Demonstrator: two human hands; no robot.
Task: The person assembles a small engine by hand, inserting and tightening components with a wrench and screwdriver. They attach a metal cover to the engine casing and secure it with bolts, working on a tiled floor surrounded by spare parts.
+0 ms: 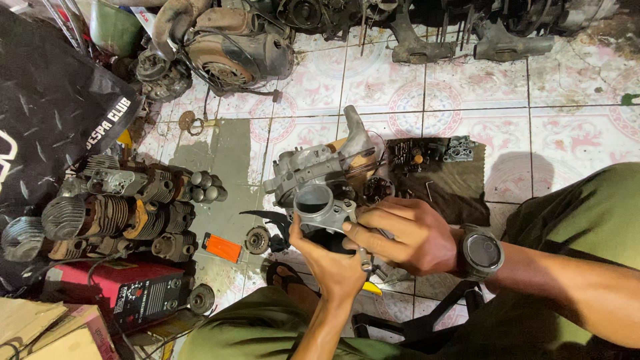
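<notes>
1. Left hand (pixel 333 263): closed from below around carburettor (pixel 322 203), thumb up its near left side.
2. Right hand (pixel 403 237): clamped on carburettor's right flank, fingers (pixel 367 220) pointing left, watch (pixel 481 252) on wrist.
3. Carburettor: grey casting held over floor (pixel 573 133), above lap, between both hands and touching both. Round bore faces up toward camera. Long axis cannot tell; lower half hidden by hands.
4. Nearer hand: neither; both in contact, left beneath, right beside.
5. Engine casing (pixel 310 167): on floor just beyond carburettor, away from body, long axis left to right.
6. Cloth (pixel 460 183): dark, spread on floor beyond right hand; bears small screws, springs and a pale cast piece (pixel 460 150).
7. Cylinders (pixel 120 213): finned, stacked well apart to left, beside red machine (pixel 133 290).
8. Orange box (pixel 223 248) and small gear (pixel 257 239): on floor left of left hand.
9. Containers: none with visible contents; cardboard (pixel 47 333) at lower left, inside not shown.
</notes>
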